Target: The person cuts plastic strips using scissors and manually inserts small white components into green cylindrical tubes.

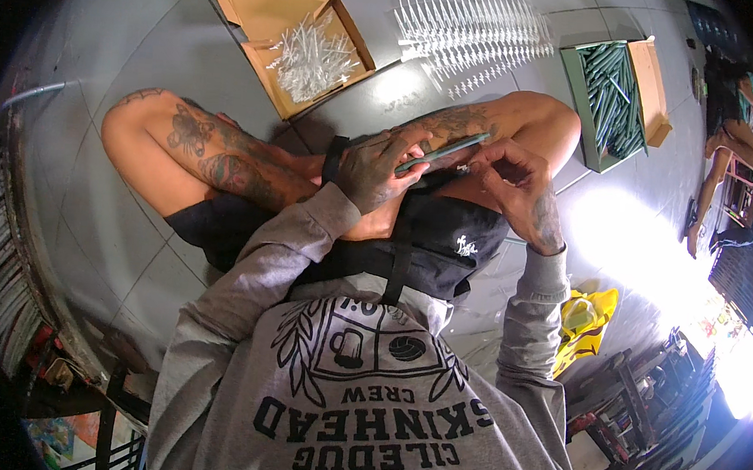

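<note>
Grey sweatshirt (215,329) fabric is seen nearest the camera. Beyond it, one green tube (451,150) is held slantwise over the right leg (457,117). Its near end is gripped by the left hand (382,166), whose thumb and fingers are closed around it; its free end is pointed toward the right knee. The right hand (518,179) is half curled beside that end; whether anything is pinched there cannot be told.

The step in hand is judged to be work on the tube's free end. For the next move, a steady left grip and careful lining-up of the right fingertips would seem to be called for.

On the tiled floor (134,246), rows of clear pieces (474,43) are spread between the brown box's (264,71) right corner and the green box's (576,118) left wall. Only a narrow strip is left beside that wall; more room is offered off the brown box's left edge.
</note>
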Available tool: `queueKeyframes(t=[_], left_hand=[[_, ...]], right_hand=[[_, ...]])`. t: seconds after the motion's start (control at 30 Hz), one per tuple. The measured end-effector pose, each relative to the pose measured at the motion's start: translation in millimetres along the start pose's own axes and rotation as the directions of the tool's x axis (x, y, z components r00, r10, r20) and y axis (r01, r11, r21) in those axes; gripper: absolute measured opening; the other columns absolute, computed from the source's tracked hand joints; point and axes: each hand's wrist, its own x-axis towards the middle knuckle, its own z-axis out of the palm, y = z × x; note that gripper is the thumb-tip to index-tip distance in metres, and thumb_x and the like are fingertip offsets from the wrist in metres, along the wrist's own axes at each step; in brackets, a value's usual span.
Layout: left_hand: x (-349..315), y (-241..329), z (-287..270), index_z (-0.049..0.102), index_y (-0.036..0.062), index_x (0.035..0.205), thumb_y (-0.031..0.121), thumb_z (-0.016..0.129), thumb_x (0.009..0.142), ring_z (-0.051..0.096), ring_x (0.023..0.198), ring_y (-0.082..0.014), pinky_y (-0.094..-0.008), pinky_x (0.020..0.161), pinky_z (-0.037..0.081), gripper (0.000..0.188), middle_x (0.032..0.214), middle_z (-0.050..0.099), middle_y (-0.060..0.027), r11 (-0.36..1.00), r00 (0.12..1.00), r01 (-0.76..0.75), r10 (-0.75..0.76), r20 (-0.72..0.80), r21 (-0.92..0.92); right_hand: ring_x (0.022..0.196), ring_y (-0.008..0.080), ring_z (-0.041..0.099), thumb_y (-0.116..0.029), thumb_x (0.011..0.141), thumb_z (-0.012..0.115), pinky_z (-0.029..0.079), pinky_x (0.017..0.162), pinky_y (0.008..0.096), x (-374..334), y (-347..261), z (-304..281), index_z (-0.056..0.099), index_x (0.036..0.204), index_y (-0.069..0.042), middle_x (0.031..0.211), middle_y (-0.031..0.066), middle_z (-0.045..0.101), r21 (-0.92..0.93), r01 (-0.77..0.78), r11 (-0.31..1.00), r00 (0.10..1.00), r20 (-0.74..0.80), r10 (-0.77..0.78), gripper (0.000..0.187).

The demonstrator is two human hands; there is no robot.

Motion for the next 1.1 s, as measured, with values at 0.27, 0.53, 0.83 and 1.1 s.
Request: queueKeyframes(t=[0.27,0.53,0.83,1.1], left_hand=[[-9.5,-15.1,10.0,0.061,0.0129,0.116,0.029,0.079,0.086,0.071,0.085,-0.0245,-0.0388,0.071,0.06,0.038,0.095,0.071,-0.0012,0.987,0.997,-0.075,0.073,0.021,0.143],[-6.7,-2.8,0.7,0.061,0.011,0.113,0.025,0.079,0.087,0.07,0.085,-0.0281,-0.0408,0.072,0.059,0.035,0.096,0.069,-0.0062,0.979,0.994,-0.107,0.109,0.0,0.171],[-16.2,4.2,-3.5,0.063,0.0115,0.117,0.01,0.082,0.081,0.073,0.092,-0.0255,-0.0395,0.077,0.058,0.04,0.106,0.074,-0.0061,0.994,0.997,-0.062,0.067,-0.046,0.093],[-16.9,12.1,-12.4,0.06,0.0084,0.125,0.018,0.078,0.085,0.07,0.089,-0.0266,-0.0384,0.075,0.058,0.045,0.097,0.071,-0.0082,0.987,0.998,-0.02,0.028,-0.048,0.162]], right_hand=[[0.085,0.0145,0.067,-0.014,0.095,0.069,0.054,0.079,0.0296,14.4,22.9,-4.5,0.069,0.097,0.001,0.092,0.0069,0.07,-0.009,0.127,0.992,0.975,0.187,-0.123,0.015],[0.085,0.0158,0.066,-0.016,0.098,0.065,0.053,0.079,0.03,18.5,35.2,-2.3,0.066,0.098,0.003,0.094,0.0082,0.07,0.272,-0.129,0.953,0.982,0.167,0.085,0.018],[0.087,0.0146,0.065,-0.007,0.092,0.065,0.052,0.08,0.0283,-6.6,-21.0,9.6,0.068,0.099,0.003,0.094,0.0086,0.07,0.224,-0.024,0.974,0.966,0.255,-0.035,0.013],[0.078,0.0159,0.07,-0.01,0.093,0.066,0.057,0.072,0.0306,10.8,19.9,11.2,0.069,0.104,0.005,0.087,0.0093,0.071,0.195,-0.116,0.974,0.988,0.123,0.093,0.019]])
